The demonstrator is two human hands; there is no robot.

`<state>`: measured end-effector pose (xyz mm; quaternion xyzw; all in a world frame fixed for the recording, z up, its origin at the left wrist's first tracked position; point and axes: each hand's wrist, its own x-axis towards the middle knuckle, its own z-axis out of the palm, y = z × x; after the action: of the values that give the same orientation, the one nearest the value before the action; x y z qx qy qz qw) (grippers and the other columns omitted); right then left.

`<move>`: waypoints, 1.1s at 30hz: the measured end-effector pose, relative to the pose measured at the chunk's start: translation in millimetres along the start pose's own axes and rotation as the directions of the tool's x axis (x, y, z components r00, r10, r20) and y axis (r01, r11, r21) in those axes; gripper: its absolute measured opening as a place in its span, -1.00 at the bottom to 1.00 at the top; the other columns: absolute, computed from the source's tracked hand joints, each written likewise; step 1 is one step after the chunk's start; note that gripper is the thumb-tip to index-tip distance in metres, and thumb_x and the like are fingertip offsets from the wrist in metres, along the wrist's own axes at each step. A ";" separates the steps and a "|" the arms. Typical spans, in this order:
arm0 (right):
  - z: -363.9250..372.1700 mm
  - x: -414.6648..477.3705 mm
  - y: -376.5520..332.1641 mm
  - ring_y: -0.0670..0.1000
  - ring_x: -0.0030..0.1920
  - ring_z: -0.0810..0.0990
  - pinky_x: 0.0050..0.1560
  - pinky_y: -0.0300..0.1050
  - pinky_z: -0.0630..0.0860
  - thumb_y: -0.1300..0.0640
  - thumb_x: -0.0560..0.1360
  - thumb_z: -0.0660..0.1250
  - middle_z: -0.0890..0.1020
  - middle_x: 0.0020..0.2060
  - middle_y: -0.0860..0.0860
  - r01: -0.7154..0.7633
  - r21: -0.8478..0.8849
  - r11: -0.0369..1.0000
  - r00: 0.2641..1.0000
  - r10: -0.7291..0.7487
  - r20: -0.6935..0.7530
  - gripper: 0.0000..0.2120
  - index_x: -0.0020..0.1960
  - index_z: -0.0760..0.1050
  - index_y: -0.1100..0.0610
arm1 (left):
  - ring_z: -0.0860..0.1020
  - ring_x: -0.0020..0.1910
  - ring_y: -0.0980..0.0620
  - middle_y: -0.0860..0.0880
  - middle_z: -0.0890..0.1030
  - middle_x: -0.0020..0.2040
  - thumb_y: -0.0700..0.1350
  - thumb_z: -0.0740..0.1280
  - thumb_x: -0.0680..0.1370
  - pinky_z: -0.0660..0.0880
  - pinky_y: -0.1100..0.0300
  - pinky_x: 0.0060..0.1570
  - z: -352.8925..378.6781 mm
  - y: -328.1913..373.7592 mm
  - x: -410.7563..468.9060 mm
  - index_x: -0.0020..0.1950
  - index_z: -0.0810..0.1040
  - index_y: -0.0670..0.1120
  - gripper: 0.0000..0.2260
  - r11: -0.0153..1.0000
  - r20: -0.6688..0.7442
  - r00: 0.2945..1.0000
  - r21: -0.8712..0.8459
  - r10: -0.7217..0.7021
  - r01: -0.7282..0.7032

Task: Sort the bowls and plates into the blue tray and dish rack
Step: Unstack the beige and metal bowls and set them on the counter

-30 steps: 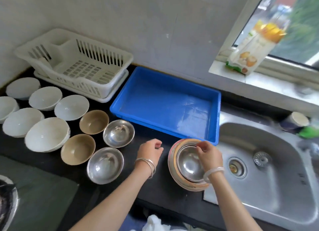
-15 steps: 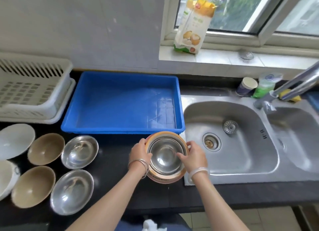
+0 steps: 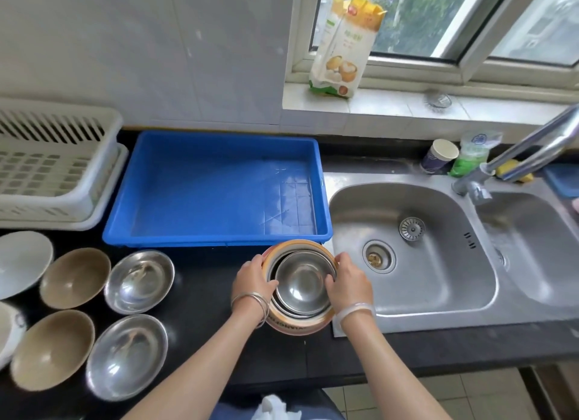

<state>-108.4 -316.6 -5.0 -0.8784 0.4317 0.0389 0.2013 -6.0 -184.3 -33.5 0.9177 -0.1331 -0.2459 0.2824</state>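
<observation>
Head view, left hand (image 3: 252, 280) and right hand (image 3: 347, 283) gripping bowl stack (image 3: 299, 289) by its sides, just before blue tray (image 3: 219, 241), beside sink (image 3: 407, 297)

A printed bag (image 3: 343, 52) stands on the windowsill (image 3: 391, 107), and a paper cup (image 3: 438, 157) sits behind the steel sink (image 3: 438, 294), near the tap (image 3: 539, 143).

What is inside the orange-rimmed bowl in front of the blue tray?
Inside the orange-rimmed bowl sit nested steel bowls: at least two rims show. They cover its floor, so whether more lies beneath cannot be seen.
</observation>
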 end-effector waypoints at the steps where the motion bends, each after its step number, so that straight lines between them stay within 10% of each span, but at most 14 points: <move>1: -1.2 0.5 0.0 0.25 -0.08 0.58 -0.21 -0.06 0.38 0.22 0.46 0.22 0.63 -0.07 0.17 -0.009 0.006 1.000 1.000 0.009 0.005 -0.84 0.04 0.37 0.16 | 0.53 -0.14 0.02 -0.03 0.57 -0.02 -0.08 0.45 0.40 0.52 0.17 -0.15 0.2 0.7 0.1 0.02 0.44 -0.03 -0.72 1.000 0.002 1.000 0.012 -0.003 0.003; 13: -1.8 2.8 -8.2 0.23 -0.07 0.59 -0.25 -0.11 0.31 0.20 0.51 0.17 0.63 -0.06 0.16 0.006 -0.107 0.994 1.000 -0.007 -0.005 -0.91 0.00 0.37 0.16 | 0.45 -0.17 0.04 -0.06 0.52 0.02 -0.07 0.44 0.40 0.43 0.18 -0.23 -0.4 4.0 3.2 0.07 0.42 -0.05 -0.69 0.998 0.020 1.000 0.062 0.003 -0.004; 24: -27.4 1.1 0.9 0.18 -0.36 0.39 -0.33 -0.13 0.28 0.18 0.43 0.27 0.47 -0.43 0.06 -0.017 0.209 0.978 0.979 0.059 -0.197 -0.84 -0.26 0.30 0.07 | 0.51 -0.18 -0.01 -0.07 0.56 -0.03 -0.23 0.27 0.47 0.46 0.16 -0.27 -8.4 15.3 -0.4 0.09 0.41 -0.09 -0.79 0.997 0.009 1.000 0.079 0.023 -0.023; 33: -30.0 -0.5 18.2 0.12 -0.29 0.50 -0.26 -0.17 0.30 0.20 0.41 0.32 0.56 -0.32 0.02 -0.074 0.376 0.924 0.978 0.140 -0.152 -0.89 -0.24 0.39 0.09 | 0.48 -0.33 -0.01 -0.09 0.52 -0.23 -0.18 0.15 0.55 0.38 0.17 -0.39 -18.9 23.1 -4.8 0.17 0.26 -0.10 -0.79 0.970 0.008 0.994 0.215 0.113 -0.112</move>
<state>-125.9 -337.8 16.8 -0.8001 0.4948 -0.1093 0.3211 -2.5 -192.5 -4.6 0.9343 -0.2103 -0.2115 0.1953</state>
